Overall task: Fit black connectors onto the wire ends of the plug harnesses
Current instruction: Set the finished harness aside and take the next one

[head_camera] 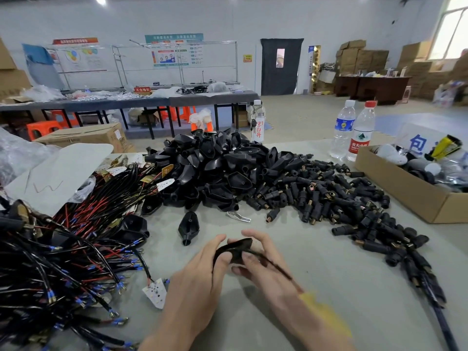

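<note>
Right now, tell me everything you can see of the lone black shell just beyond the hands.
The shell is glossy black, plastic-looking: a teardrop body narrowing to a short tube neck pointing toward the person. It lies alone on the grey table, between the harnesses and the heap of shells, touching neither. The left hand and right hand grip another black part, clear of it.

white-label bottle point(258, 127): 京白开 | red sign point(142, 89): 不合格区 | red-cap bottle point(359, 144): 农夫山 | white card point(417, 144): 包
</note>
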{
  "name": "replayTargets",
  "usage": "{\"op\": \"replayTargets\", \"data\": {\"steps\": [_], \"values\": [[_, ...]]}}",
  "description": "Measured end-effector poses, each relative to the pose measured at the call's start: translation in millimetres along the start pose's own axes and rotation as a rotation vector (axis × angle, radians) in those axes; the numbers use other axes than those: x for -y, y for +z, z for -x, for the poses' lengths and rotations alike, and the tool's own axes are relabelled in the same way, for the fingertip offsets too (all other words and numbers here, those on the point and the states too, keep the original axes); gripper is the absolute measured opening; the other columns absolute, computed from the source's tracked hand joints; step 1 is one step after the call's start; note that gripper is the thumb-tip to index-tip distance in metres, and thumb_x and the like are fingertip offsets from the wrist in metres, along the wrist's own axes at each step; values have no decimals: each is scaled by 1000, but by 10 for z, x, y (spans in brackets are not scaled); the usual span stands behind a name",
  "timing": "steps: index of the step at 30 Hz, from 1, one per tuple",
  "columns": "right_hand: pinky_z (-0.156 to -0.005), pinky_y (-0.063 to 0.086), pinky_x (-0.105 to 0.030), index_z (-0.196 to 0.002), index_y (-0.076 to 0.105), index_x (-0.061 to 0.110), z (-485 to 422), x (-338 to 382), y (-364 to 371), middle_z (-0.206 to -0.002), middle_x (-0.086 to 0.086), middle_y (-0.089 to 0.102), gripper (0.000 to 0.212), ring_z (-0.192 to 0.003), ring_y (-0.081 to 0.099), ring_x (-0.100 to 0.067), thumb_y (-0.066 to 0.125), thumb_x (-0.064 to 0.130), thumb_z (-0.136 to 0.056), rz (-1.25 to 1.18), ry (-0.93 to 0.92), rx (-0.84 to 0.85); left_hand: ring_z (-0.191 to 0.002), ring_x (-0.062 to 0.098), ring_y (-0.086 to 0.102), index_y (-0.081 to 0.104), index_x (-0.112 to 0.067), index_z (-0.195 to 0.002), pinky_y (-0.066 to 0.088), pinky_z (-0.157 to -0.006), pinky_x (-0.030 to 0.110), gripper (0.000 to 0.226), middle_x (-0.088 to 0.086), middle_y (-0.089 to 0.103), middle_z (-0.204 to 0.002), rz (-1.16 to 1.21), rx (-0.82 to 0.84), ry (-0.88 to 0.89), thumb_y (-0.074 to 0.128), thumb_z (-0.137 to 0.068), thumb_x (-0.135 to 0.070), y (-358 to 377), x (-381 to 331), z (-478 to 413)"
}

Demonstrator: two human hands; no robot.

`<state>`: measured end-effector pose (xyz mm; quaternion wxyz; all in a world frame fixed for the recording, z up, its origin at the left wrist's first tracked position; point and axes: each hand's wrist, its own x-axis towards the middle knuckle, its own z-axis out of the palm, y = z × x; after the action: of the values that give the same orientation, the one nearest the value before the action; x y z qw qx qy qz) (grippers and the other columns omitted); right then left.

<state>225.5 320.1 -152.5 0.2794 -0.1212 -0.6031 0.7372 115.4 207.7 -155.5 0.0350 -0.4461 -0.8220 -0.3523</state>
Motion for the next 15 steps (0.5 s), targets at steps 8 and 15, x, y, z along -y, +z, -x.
{"op": "replayTargets", "data": {"steps": [8,15], "values": [[-82,57,-29,-126,58,15,-13,-102,89,-120,-8,70,46,-111,68,-23,70,21,-83,-221,166,33,-104,0,60,32,-52,-141,47,-85,29,52,-36,53,-128,-30,75,1,7,-95,-46,-13,-107,29],[-94,55,-52,-126,58,12,-94,-73,-16,-121,-16,69,46,-116,65,-35,69,24,-82,-483,192,-127,-97,11,63,33,-48,-141,38,-73,28,64,-14,67,-104,75,15,-43,6,-87,-66,-42,-124,35]]}}
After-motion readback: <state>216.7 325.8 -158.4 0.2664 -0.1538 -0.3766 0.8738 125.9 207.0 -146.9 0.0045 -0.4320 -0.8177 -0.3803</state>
